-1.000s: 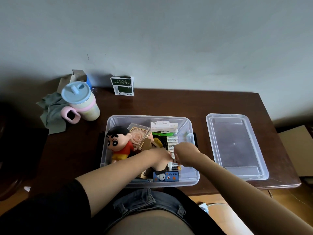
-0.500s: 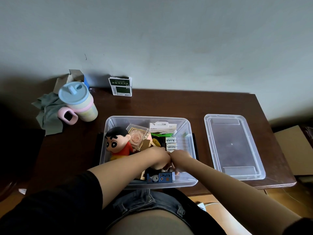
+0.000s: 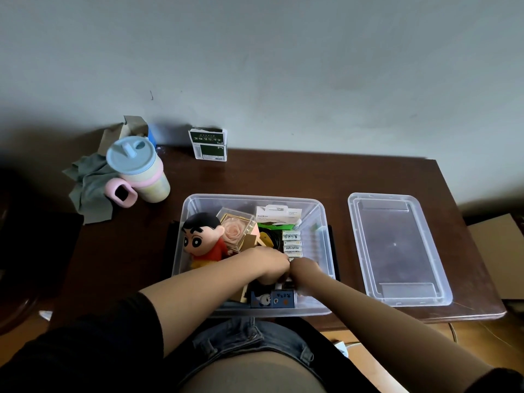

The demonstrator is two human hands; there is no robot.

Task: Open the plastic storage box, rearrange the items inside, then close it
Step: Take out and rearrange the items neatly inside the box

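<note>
Since a second ago, the right hand [image 3: 304,269] has been brought down and in beside the left hand [image 3: 269,260], near the front of the clear plastic storage box [image 3: 320,219]. Both hands are curled over small things there; what is held cannot be told. The open box is set at the front edge of the dark brown wooden tabletop [image 3: 283,177]. A smooth cartoon boy doll in a red shirt [image 3: 202,241] is leaned in its left side. The flat clear plastic lid [image 3: 397,248] is laid by the right edge.
</note>
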